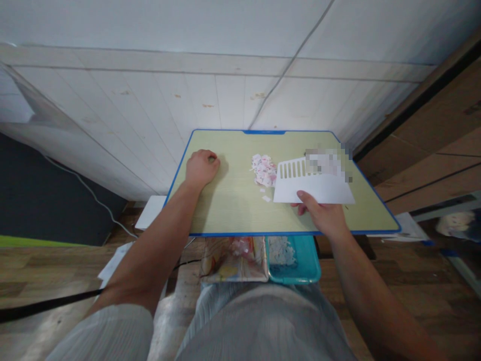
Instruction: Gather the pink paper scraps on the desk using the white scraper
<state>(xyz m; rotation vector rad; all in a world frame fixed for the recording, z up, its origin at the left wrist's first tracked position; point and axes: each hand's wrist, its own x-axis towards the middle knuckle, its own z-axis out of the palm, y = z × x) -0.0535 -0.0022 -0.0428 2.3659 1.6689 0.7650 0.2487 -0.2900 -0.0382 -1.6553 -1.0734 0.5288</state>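
- Head view: we take the step in hand to be handling the slotted white card (313, 184) over the table (225, 213), near the small paper pieces (263, 170).
- Our right hand (319, 213) grips the card by its near edge, thumb on top and fingers beneath; the card lies over the right half of the table, its left end at the heap of pieces (touching or only overlapping in our view, we cannot tell).
- Our left hand (202, 168) is well apart from the right, curled near the table's left edge; whether the fingers pinch anything small, we cannot tell.
- We judge that the next move calls for a steady right grip and a level card, with the left hand coming across toward the heap if both are needed.
- Between the left hand and the heap runs a stretch of tabletop that gives us room to reach; two loose scraps (266, 198) lie nearer the near edge and could be brushed about.
- The far edge stands close to the wall (150, 95), so we would keep sweeps short there.
- Below the near edge sit a teal basket (314, 268) and a patterned box (240, 276), where a nudged scrap could drop.
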